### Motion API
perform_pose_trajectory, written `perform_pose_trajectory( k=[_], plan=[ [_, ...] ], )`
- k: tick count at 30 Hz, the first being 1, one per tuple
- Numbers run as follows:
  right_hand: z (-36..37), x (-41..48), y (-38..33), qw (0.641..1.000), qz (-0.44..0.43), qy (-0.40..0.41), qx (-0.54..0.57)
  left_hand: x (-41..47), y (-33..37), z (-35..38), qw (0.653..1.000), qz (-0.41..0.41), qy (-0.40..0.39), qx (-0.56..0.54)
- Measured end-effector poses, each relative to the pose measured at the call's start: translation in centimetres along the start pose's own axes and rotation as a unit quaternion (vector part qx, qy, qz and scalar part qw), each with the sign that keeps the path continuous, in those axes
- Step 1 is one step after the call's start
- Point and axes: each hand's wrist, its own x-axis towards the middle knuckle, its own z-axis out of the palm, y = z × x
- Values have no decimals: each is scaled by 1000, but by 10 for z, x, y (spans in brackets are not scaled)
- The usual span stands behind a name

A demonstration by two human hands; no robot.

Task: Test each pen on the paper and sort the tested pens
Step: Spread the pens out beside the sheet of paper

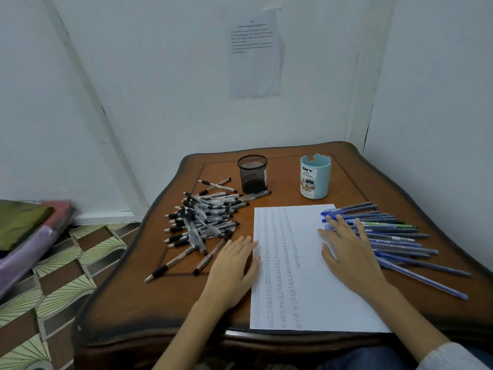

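white sheet of paper (320, 289) lies at the near edge of the brown wooden table (133, 303), with columns of blue scribble down its left half. left hand (232, 268) lies flat, fingers straight, touching the paper's left edge, likely pinning it. right hand (349, 252) is spread flat across the right edge, fingertips on the ends of the fanned blue pens (394, 236). neither hand grasps a pen. heap of black-and-clear ballpoint pens (205, 217) lies left of the sheet, so the colours sit on opposite sides. black wire-mesh cup (252, 173) and pale blue plastic organiser cup (314, 176) stand behind, no pens showing above either rim; probably the sorting bins.
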Motion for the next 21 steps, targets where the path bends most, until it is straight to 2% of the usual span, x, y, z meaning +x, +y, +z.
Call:
perform_pose_trajectory(
  k=[3,6,10,14,21],
  plan=[
    [3,-1,0,999,1,33,20,-10,0,4,998,-3,-34,-55],
    [2,-2,-2,996,-37,74,33,-7,-1,6,996,-5,-73,-50],
    [-1,-2,-3,992,-94,62,53,-2,-2,7,995,-9,-95,-38],
    [-2,-1,-3,992,-100,42,66,-1,-4,8,992,-4,-125,-32],
    [-6,-2,-13,989,-121,17,87,-5,2,6,996,-24,-80,-36]
  ],
)
